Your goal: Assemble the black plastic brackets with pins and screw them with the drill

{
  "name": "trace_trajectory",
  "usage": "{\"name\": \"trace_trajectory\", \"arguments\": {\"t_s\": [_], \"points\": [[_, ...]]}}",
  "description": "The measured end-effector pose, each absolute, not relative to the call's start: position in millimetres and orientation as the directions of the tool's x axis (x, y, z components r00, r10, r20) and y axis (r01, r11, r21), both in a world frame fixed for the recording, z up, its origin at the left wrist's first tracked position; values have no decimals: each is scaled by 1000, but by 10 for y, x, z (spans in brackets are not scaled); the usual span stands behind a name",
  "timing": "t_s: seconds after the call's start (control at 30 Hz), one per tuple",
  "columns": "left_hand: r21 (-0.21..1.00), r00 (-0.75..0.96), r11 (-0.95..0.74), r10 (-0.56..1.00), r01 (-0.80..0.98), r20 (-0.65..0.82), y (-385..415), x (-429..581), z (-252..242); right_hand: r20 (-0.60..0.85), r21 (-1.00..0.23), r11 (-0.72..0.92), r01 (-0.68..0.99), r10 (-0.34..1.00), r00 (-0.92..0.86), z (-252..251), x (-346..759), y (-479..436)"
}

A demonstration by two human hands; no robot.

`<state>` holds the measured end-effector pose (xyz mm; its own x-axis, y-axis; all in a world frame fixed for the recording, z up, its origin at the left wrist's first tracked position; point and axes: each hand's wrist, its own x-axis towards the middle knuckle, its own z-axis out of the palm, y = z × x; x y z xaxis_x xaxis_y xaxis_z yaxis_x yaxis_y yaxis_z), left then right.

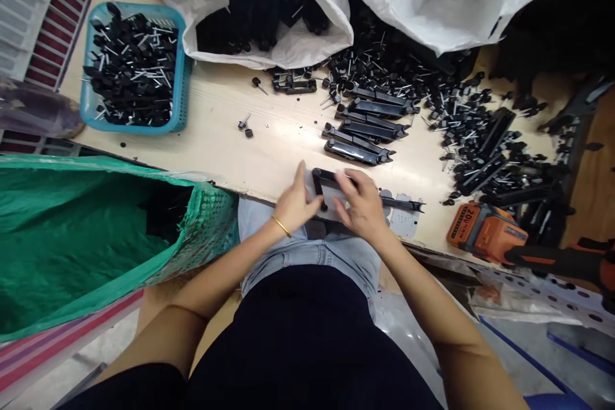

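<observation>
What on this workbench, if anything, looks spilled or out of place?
Loose black-headed pins on the right of the workbench look spilled: they point every way, whereas similar pins sit gathered in the blue basket at left. A stray pin lies apart, between the two groups. It may be ordinary working clutter, though.

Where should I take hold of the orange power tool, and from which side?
Probably the black handle of the orange power tool, coming from above and the person's side with the right hand: that slimmer stretch lies exposed beyond the bulky 20V block, while black parts crowd the far side.
</observation>
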<state>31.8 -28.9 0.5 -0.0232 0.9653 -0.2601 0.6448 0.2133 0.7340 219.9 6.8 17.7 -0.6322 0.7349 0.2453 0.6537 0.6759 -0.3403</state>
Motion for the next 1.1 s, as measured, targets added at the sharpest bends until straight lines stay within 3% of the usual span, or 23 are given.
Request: {"name": "trace_trajectory", "arguments": {"t_s": [0.07,0.13,0.23,0.37,0.47,0.63,0.83,0.97,1.1], "points": [[656,-39,320,913,684,-406,-386,515,-34,115,-315,700,641,699,-706,114,1985,174],[667,-35,354,897,656,-441,-415,626,-54,30,-271,706,654,686,-727,21,1895,266],[753,48,390,873,530,-486,-366,658,6,26,-232,739,633,655,-755,-81,1943,351],[689,-10,540,790,484,-613,-242,712,194,22,-218,748,626,645,-764,-103,2025,410],[666,-65,544,797,511,-601,-188,728,265,2,-220,747,627,643,-766,-95,2020,443],[687,68,472,796,552,-602,-210,589,209,19,-197,767,610,625,-780,-69,2004,412],[684,-82,522,821,510,-565,-216,799,135,-24,-93,767,635,636,-772,-24,1962,350],[713,17,489,819,502,-574,-230,722,125,0,-215,755,619,634,-773,-53,1974,389],[645,56,339,858,685,-510,-235,363,311,268,-473,696,540,698,-664,71,2075,225]]}}
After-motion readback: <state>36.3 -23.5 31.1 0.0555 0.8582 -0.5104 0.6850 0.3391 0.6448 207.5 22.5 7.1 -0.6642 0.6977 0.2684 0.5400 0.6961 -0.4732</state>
